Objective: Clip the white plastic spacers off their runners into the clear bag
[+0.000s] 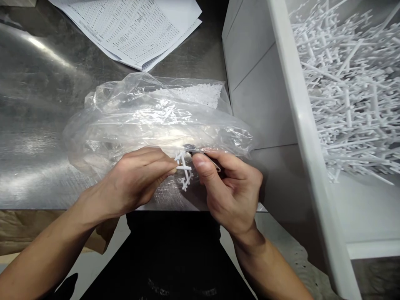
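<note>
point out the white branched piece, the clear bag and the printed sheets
white branched piece [185, 168]: head view, its middle stem
clear bag [156, 118]: head view, its crumpled film
printed sheets [134, 31]: head view, top page's text

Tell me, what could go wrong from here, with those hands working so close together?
The small dark tool in the right hand has its tip close to the fingertips of the left hand, so a slip might nick them. The clear plastic bag lies just beyond that tip and could get snagged. The branched white piece is pinched near the front edge of the metal table; if dropped, it might tumble off.
</note>
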{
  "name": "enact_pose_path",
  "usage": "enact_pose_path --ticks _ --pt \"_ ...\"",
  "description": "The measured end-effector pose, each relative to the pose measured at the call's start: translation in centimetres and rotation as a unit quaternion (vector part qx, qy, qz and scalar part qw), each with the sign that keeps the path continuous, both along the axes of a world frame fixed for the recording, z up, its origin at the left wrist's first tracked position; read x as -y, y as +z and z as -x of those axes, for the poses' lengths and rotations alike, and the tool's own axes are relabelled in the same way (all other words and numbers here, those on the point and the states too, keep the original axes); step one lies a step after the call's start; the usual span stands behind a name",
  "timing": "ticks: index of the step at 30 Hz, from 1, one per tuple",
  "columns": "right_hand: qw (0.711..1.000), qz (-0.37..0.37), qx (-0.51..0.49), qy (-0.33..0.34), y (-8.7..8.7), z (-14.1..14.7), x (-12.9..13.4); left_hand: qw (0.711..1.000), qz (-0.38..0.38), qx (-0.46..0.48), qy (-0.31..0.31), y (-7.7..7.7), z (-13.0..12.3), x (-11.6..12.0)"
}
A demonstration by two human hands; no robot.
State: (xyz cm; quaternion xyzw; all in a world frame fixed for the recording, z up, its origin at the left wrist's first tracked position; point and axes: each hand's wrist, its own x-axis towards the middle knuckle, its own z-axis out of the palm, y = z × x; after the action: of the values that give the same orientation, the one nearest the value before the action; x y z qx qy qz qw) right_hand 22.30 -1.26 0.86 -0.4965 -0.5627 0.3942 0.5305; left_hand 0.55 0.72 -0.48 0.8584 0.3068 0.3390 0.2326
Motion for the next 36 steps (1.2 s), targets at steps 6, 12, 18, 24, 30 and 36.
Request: enact_pose_path --ticks 6,12,18,24,30,36 --pt "1.000 0.013 -0.004 0.017 0.4 -0.3 0.2 1.000 0.002 0.004 0.009 -0.1 0.0 0.1" --pt "0.998 -0.021 -0.010 0.058 0.3 -0.2 0.2 0.999 -0.004 -0.042 0.020 -0.4 0.1 0.2" --pt "0.999 -0.024 -0.015 0.045 0.2 0.1 0.4 0.997 -0.039 -0.051 0.044 -0.5 -0.5 0.4" --pt "1.000 -0.002 -0.006 0.002 0.2 0.1 0.2 0.997 -0.044 -0.047 0.053 -0.3 -1.2 0.3" --pt "0.999 0.001 -0.026 -0.031 0.2 -0.4 0.6 0.994 -0.036 0.005 0.100 0.6 -0.3 0.2" --pt "1.000 0.002 -0.009 0.023 0.4 -0.5 0.5 0.989 -0.038 0.022 0.139 1.0 0.2 0.5"
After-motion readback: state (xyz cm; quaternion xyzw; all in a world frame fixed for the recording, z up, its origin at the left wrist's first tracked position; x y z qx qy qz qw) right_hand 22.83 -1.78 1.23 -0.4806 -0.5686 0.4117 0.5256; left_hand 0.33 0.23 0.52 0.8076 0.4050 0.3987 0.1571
